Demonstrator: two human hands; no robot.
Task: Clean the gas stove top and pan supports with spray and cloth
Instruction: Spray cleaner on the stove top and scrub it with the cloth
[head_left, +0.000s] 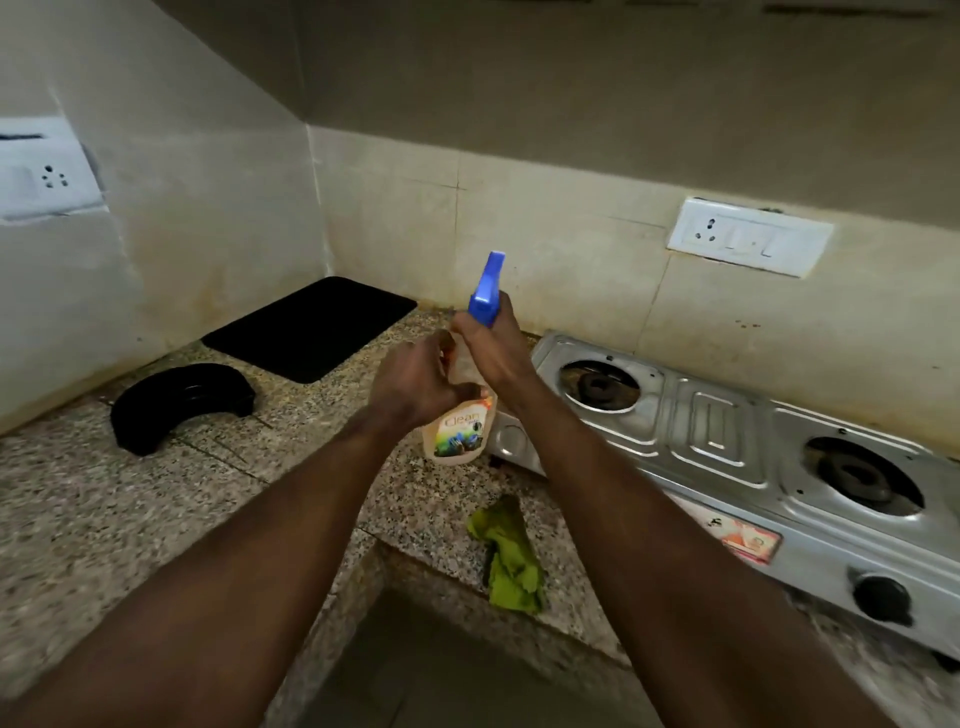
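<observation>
A spray bottle (460, 428) with a blue trigger head and a label reading "Clean" is held upright above the counter, just left of the stove. My left hand (415, 384) grips its body and my right hand (493, 345) wraps its neck below the blue head. The steel two-burner gas stove (717, 436) sits to the right with both burners bare. Black pan supports (182, 402) lie stacked on the counter at the left. A crumpled green cloth (511, 558) lies near the counter's front edge, below the bottle.
A black rectangular mat (311, 325) lies in the back corner of the speckled granite counter (104, 509). Wall sockets (748, 236) sit above the stove and on the left wall (47, 174). The counter steps down to a recess (441, 665) in front of me.
</observation>
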